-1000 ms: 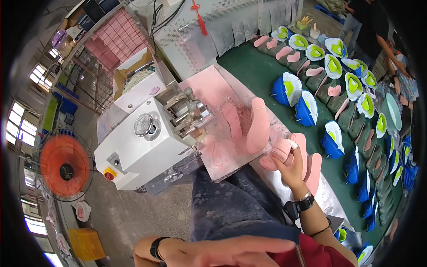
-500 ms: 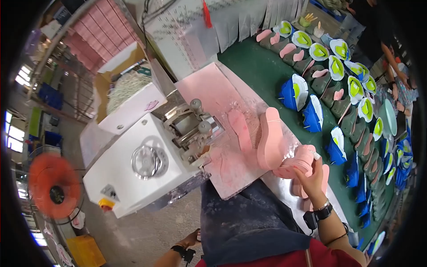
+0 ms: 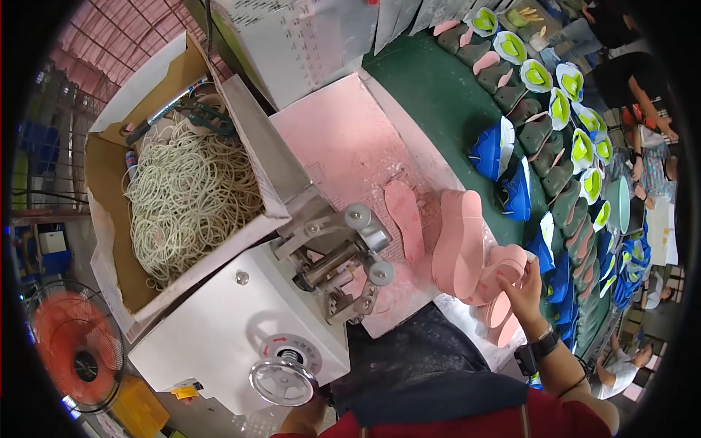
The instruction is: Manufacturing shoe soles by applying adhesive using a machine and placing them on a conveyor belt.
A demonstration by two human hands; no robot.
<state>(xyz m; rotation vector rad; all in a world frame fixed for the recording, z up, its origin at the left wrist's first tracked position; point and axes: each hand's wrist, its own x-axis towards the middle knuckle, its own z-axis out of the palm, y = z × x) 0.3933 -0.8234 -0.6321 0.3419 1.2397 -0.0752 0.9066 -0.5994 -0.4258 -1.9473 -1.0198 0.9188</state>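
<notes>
My right hand [image 3: 523,295] grips the heel end of a stack of pink insoles [image 3: 502,269], thumb toward me and fingers at the far side. More pink insoles [image 3: 502,330] lie just below it. A tall stack of insoles [image 3: 460,241] stands left of that hand, and a single insole [image 3: 404,219] lies flat beside the stack. At the lower edge, my left hand [image 3: 308,410] is below the handwheel [image 3: 283,379] of a white machine [image 3: 226,321]; its fingers are hidden. The machine's metal rollers [image 3: 328,263] face the insoles.
A box [image 3: 270,212] of pale cord loops, with tools, sits behind the machine. Pink dust coats the board [image 3: 336,117]. Blue-and-white shoe uppers [image 3: 493,150] and dark foot forms line the green table [image 3: 409,80]. A red fan [image 3: 77,350] stands left; other people are at far right.
My view has shifted, so the cord box and machine look larger. My left hand now shows beneath the handwheel, mostly covered. The right hand stays on the insole stack.
</notes>
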